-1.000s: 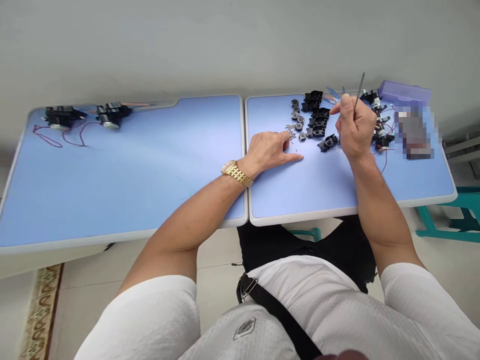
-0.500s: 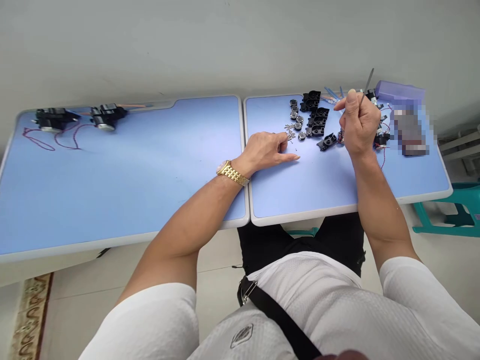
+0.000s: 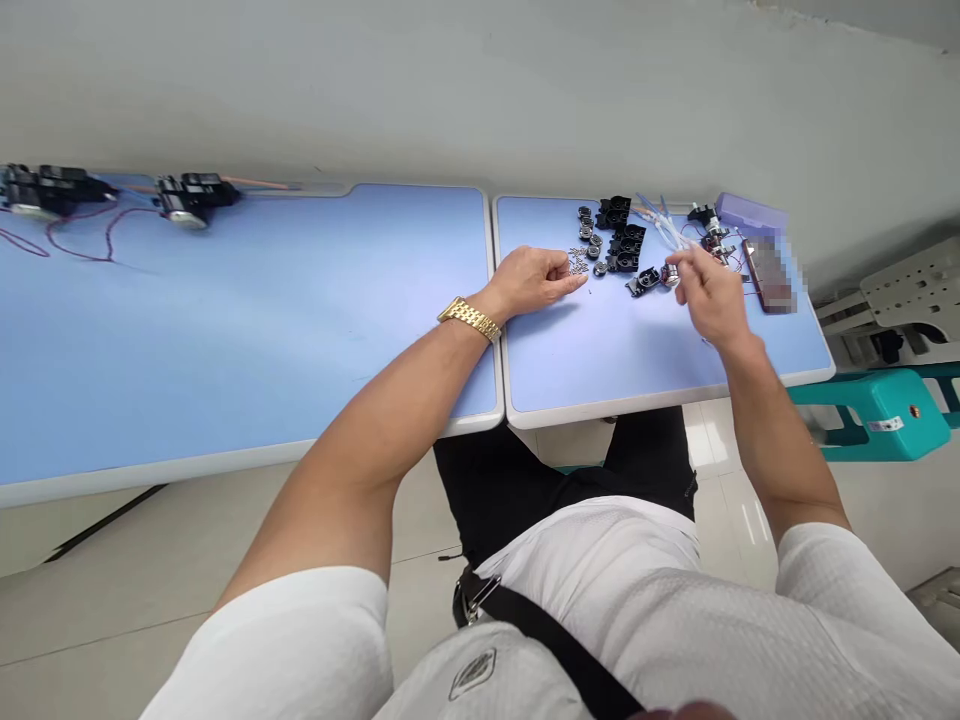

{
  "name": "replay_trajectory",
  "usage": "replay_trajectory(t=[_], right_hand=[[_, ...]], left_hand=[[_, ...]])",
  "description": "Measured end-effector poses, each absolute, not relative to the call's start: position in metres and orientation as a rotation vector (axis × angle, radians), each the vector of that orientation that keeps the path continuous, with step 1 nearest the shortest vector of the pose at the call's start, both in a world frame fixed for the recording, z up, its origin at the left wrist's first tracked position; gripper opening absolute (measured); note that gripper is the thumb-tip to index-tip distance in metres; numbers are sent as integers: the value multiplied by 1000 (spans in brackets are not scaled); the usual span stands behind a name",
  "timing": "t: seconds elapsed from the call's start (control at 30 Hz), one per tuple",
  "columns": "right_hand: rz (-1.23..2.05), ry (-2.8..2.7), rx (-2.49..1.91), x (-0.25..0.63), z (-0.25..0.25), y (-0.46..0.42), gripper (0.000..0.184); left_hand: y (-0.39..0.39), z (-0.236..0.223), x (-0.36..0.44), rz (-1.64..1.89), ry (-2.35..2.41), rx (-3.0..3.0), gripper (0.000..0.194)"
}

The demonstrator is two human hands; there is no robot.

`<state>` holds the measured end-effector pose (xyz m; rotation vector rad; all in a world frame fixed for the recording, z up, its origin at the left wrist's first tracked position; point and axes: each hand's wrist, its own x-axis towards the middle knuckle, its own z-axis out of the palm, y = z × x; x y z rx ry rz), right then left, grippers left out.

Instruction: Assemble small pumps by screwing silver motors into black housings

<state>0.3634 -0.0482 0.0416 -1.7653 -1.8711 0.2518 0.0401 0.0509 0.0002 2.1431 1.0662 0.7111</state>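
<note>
My left hand [image 3: 534, 279] is beside a small pile of screws [image 3: 578, 262] on the blue table, fingers curled and thumb stretched toward the pile. Whatever its fingertips hold, if anything, is too small to make out. My right hand [image 3: 712, 295] is over the table with bent fingers, close to a black housing with a motor [image 3: 643, 282]. A slim metal tool cannot be made out in it now. Round metal-faced parts [image 3: 594, 250] stand in a rough column behind the screws. Black plastic housings [image 3: 625, 247] lie to their right.
Clear and blue strips [image 3: 664, 225], wired parts [image 3: 716, 235], a purple box [image 3: 750, 213] and a blurred phone-like object [image 3: 769, 275] are at the right. Two black wired assemblies [image 3: 196, 198] lie far left. A seam divides the tables; a green stool [image 3: 892, 415] stands right.
My right hand has come down from its raised position, and the slim metal tool that pointed up from its fist no longer shows. My left thumb has moved closer to the screws. The view has shifted.
</note>
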Motion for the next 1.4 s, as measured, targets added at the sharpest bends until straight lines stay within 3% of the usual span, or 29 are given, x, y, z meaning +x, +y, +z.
replay_trajectory(t=[0.13, 0.43, 0.77, 1.1, 1.4], right_hand=[[205, -1963, -1973, 352, 16, -65, 59], [115, -2024, -2199, 326, 11, -57, 62], [141, -1963, -2048, 315, 0, -49, 60], [-14, -1594, -2196, 364, -3, -58, 35], [-9, -1472, -2364, 361, -3, -35, 43]], left_hand=[[50, 5, 42, 713, 1072, 2125, 48], [48, 13, 37, 660, 1079, 2081, 46], [50, 11, 35, 650, 1045, 2098, 43], [47, 13, 33, 616, 1022, 2074, 41], [47, 14, 36, 605, 1004, 2114, 39]])
